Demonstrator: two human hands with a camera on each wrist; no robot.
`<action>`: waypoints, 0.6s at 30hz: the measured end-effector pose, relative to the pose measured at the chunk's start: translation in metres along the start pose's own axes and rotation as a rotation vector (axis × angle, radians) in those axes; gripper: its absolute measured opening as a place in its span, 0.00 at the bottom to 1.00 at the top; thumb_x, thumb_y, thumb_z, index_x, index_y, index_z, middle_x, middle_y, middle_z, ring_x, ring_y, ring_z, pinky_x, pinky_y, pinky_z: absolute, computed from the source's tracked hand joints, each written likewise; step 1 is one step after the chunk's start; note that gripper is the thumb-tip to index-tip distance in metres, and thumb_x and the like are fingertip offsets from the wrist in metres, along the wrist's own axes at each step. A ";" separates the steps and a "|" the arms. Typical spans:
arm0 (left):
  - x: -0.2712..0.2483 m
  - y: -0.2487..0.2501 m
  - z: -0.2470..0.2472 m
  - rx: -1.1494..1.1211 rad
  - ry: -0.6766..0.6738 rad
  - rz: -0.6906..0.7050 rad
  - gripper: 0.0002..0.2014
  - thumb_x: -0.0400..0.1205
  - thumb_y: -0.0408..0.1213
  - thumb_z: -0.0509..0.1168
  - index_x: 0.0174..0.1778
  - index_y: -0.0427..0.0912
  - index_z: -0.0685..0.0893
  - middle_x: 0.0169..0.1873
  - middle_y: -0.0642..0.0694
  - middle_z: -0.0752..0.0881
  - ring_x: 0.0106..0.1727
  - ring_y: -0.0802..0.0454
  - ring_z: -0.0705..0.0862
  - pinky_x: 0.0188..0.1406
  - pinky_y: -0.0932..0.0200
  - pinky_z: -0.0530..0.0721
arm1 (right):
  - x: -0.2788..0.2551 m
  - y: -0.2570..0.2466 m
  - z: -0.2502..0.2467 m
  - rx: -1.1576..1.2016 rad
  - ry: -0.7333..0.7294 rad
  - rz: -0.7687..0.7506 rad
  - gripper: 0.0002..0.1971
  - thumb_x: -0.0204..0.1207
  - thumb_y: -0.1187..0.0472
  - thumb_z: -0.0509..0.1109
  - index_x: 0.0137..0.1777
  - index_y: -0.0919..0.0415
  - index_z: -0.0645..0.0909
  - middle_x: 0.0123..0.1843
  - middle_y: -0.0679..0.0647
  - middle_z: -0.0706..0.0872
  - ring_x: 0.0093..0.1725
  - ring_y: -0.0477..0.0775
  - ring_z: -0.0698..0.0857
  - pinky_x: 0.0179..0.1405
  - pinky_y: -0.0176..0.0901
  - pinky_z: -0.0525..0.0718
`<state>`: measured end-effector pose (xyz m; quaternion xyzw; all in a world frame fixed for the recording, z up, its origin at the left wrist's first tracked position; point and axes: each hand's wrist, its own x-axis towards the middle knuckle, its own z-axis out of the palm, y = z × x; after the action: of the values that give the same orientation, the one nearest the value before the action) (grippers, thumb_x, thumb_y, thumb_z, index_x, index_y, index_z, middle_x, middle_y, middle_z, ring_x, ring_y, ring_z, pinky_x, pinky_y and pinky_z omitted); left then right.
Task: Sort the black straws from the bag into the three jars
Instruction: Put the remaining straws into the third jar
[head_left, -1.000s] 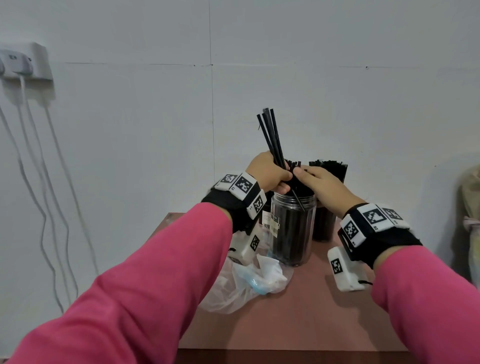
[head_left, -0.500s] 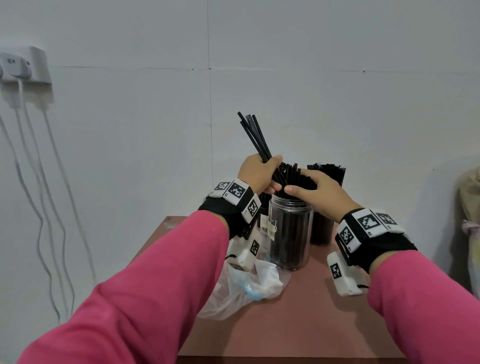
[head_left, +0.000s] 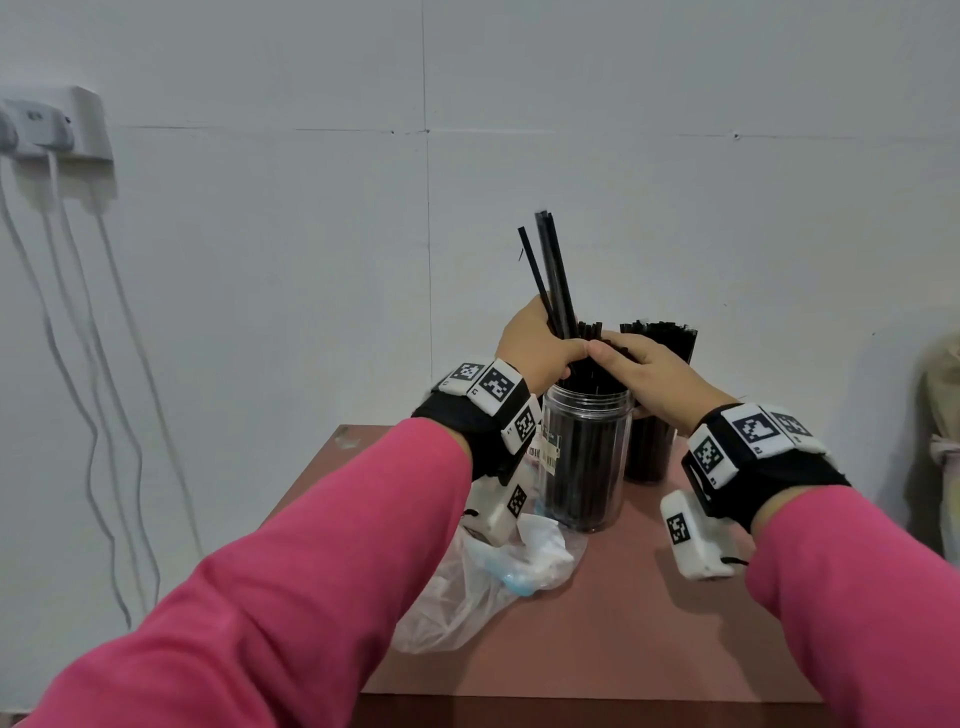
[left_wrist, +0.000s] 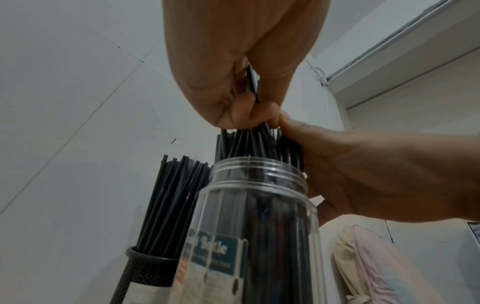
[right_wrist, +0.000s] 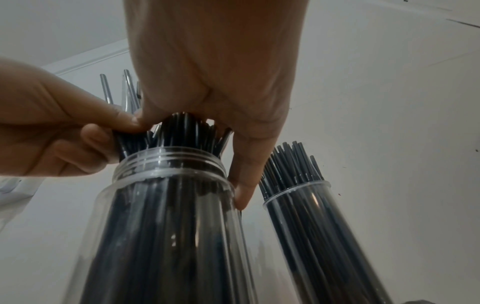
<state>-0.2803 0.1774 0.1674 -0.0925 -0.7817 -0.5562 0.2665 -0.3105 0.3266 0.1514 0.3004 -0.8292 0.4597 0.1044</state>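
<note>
Above the near clear jar (head_left: 584, 457), the left hand (head_left: 535, 345) grips a few loose black straws (head_left: 553, 270), and these now stand nearly upright over the mouth, where half a second earlier they leaned further left; the right hand (head_left: 644, 371) has come to lie across the packed straw tops (right_wrist: 182, 131), fingers mostly straight and pressing, thumb down along the neck. That suggests the handful is about to be fed into a jar already close to full.

The near jar is smooth, see-through plastic with a threaded neck and a paper label (left_wrist: 213, 253); behind it stand a second clear jar (right_wrist: 324, 226), straight-walled and full, and a black mesh holder (left_wrist: 145, 271) with straws fanning out; the straws are thin, stiff and glossy. On the reddish table (head_left: 623, 623) the thin, crumpled plastic bag (head_left: 483, 587) lies slack; whether any straws remain inside cannot be told.
</note>
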 end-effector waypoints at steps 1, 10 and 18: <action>0.000 -0.001 0.000 -0.001 -0.006 0.009 0.13 0.74 0.28 0.74 0.48 0.44 0.77 0.38 0.47 0.85 0.33 0.49 0.84 0.35 0.56 0.85 | 0.000 0.000 0.000 -0.002 -0.001 0.006 0.16 0.83 0.44 0.61 0.67 0.45 0.80 0.59 0.43 0.81 0.55 0.41 0.81 0.57 0.44 0.79; 0.016 0.025 -0.017 -0.139 0.030 -0.050 0.35 0.79 0.34 0.72 0.79 0.44 0.63 0.61 0.42 0.79 0.57 0.50 0.82 0.53 0.57 0.81 | 0.003 0.002 0.000 -0.007 -0.022 0.021 0.22 0.83 0.48 0.63 0.75 0.54 0.75 0.62 0.48 0.84 0.52 0.35 0.80 0.48 0.29 0.78; 0.025 0.049 -0.011 -0.009 0.027 0.298 0.27 0.85 0.33 0.63 0.80 0.52 0.68 0.73 0.46 0.76 0.71 0.49 0.78 0.66 0.48 0.82 | 0.004 0.004 0.000 -0.005 -0.014 0.066 0.28 0.80 0.45 0.67 0.78 0.52 0.71 0.73 0.51 0.77 0.70 0.53 0.78 0.70 0.59 0.77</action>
<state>-0.2760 0.1819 0.2229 -0.2014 -0.7533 -0.5149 0.3561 -0.3163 0.3263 0.1504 0.2758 -0.8404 0.4589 0.0842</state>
